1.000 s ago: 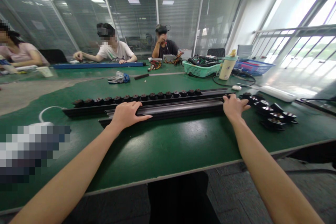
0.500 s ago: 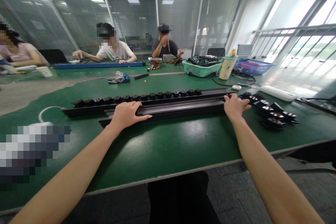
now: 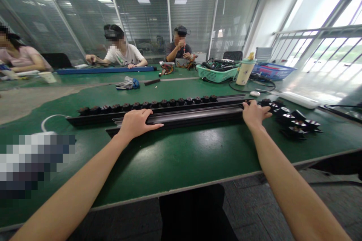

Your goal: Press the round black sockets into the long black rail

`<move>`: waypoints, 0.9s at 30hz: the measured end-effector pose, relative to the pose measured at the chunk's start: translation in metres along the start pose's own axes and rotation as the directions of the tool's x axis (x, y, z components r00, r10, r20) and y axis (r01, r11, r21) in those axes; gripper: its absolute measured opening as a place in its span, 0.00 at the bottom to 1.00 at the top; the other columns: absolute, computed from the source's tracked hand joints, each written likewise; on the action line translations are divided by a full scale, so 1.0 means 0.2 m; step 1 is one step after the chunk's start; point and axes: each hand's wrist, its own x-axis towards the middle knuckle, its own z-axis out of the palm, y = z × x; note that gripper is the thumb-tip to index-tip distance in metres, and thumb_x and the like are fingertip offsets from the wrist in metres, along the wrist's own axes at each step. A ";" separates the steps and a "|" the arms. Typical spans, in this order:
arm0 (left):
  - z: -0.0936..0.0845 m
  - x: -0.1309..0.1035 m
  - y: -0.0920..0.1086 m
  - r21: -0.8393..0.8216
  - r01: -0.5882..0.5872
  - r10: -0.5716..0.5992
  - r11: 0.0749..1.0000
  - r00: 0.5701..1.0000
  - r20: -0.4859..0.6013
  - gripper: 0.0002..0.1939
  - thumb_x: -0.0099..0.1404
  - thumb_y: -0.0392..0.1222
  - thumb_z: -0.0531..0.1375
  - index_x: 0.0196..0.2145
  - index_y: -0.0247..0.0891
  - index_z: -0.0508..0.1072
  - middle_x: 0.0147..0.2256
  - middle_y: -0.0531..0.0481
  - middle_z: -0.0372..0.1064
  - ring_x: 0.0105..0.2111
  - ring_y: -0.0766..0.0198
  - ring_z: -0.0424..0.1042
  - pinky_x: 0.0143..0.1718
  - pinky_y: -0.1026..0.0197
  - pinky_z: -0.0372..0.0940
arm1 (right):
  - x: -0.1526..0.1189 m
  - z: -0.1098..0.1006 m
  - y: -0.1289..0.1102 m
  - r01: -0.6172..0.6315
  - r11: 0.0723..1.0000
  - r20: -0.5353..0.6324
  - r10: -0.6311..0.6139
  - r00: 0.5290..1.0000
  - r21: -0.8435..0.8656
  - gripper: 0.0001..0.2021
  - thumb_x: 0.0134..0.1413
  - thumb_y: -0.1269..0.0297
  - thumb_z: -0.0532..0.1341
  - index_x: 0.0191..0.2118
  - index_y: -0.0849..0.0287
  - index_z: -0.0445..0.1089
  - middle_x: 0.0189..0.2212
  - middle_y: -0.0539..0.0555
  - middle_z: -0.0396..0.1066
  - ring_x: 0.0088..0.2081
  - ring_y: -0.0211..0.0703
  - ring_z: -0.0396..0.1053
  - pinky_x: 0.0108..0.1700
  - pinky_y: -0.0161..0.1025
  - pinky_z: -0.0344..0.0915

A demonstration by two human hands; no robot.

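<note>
While two hands [image 3: 135,123] [image 3: 255,115] hold one rail [image 3: 195,116], second rail [image 3: 107,117] lies behind.

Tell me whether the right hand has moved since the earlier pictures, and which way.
Yes, slightly: the right hand has shifted a little to the right, closer over the loose black parts, which lie where they did.

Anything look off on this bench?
Yes: a tan patch at the left breaks the green tabletop with an uneven edge, perhaps wear. Black parts beside the right hand lie jumbled, unlike the neat row on the rear rail.
</note>
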 end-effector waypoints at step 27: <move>-0.01 0.00 0.01 0.025 -0.001 0.001 1.000 1.000 0.011 0.44 0.64 0.83 0.53 0.52 0.42 0.80 0.49 0.39 0.81 0.45 0.43 0.78 0.49 0.48 0.65 | 0.00 -0.02 0.00 -0.016 1.000 0.008 0.016 1.000 0.006 0.23 0.75 0.56 0.49 0.61 0.63 0.72 0.56 0.75 0.73 0.63 0.72 0.55 0.61 0.67 0.52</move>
